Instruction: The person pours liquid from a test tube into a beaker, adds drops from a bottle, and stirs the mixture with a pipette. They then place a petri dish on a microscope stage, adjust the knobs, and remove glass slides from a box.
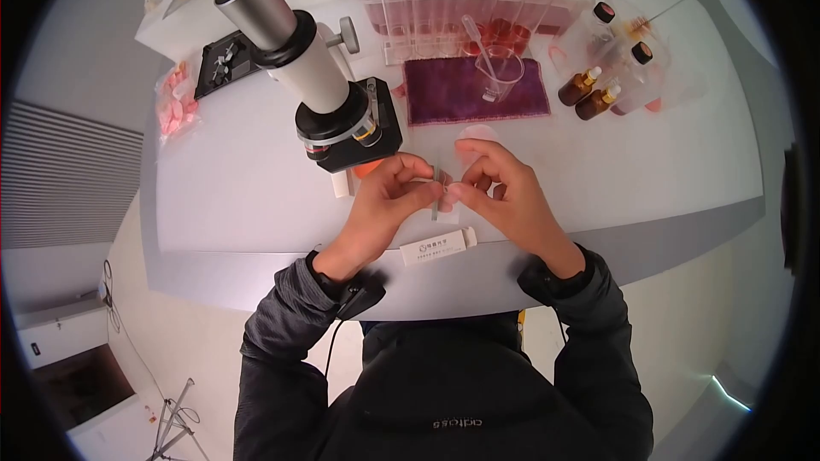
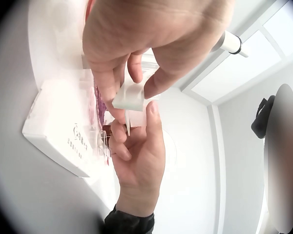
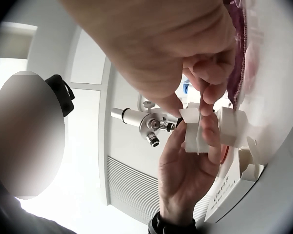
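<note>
My left hand (image 1: 384, 201) holds a stack of glass slides (image 2: 130, 99) between thumb and fingers, its pale greenish end showing in the left wrist view. Facing it, my right hand (image 1: 508, 196) pinches a thin pale sheet (image 2: 128, 123) at the side of the stack. Both sets of fingertips are close together above the table. A white flap (image 3: 189, 115) stands out beside the stack in the right wrist view. Just below the hands lies a white printed carton (image 1: 434, 248), its end flap open toward the right.
A microscope (image 1: 329, 90) stands close to the left hand. Behind the hands lies a purple cloth (image 1: 427, 90) bearing a beaker (image 1: 502, 72) with a dropper. Farther back are several test tubes (image 1: 424, 8); brown dropper bottles (image 1: 581, 87) stand at right. Pink packets (image 1: 178, 102) lie far left.
</note>
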The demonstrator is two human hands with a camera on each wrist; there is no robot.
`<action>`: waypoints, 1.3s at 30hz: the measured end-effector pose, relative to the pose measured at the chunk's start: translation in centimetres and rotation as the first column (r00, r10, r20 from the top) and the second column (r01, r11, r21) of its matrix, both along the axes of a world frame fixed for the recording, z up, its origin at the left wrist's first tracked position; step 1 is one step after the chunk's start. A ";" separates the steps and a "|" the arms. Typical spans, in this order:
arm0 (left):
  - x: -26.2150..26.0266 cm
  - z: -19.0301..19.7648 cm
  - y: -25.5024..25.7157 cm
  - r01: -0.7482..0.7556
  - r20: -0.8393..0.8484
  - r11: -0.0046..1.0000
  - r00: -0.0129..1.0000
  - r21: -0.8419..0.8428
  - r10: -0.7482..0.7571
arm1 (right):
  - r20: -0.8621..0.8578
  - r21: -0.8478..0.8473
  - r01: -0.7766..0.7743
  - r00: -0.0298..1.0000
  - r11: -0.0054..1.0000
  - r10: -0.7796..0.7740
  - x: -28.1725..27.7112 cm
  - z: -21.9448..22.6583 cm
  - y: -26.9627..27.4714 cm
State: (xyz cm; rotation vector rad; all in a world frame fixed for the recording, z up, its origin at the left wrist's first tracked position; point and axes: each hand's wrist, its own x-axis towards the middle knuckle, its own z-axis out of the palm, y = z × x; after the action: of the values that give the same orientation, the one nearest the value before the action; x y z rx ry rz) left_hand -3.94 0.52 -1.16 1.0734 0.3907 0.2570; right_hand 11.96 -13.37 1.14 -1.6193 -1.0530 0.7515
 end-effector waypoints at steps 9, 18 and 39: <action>0.1 0.1 -0.1 -0.013 0.004 1.000 1.000 -0.021 0.013 | 0.296 0.047 -0.033 0.955 0.998 0.017 -0.2 0.2 0.0; 0.2 0.1 -0.2 -0.036 0.012 0.999 0.999 -0.037 0.036 | -0.125 -0.138 -0.034 0.992 0.990 0.016 -0.3 0.2 -0.3; 0.0 0.1 -0.2 -0.081 -0.018 0.997 0.997 -0.016 0.080 | 0.162 -0.195 -0.003 0.986 0.981 0.035 0.3 0.8 -0.3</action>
State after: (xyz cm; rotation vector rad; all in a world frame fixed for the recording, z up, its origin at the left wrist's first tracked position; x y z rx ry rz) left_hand -3.92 0.36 -1.10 1.0458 0.4519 0.3154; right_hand 12.28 -13.67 1.91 -1.8664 -1.1430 0.7621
